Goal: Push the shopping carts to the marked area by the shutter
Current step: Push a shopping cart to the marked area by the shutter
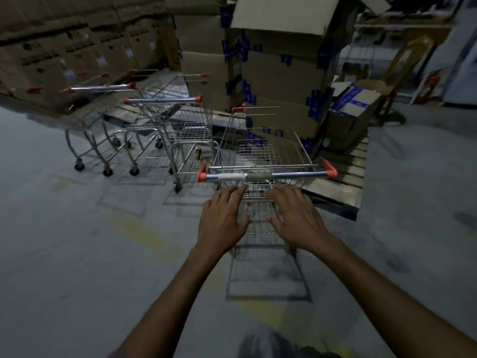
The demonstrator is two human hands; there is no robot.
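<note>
Reaching forward, I hold my left hand point(223, 218) and my right hand point(296, 215) side by side, palms down, fingers spread wide and gripping nothing, just short of the handle bar point(265, 175) of the nearest shopping cart point(260, 153). That cart stands straight ahead of me on the grey floor point(64, 254), its wire basket close to a stack of taped cardboard boxes point(278, 73) on a wooden pallet point(343, 177). To its left, more shopping carts point(160, 120) with red-capped handles are parked in a row, in front of a wall of cartons point(64, 47). A faded yellow floor marking point(144, 236) runs diagonally beneath my left arm.
</note>
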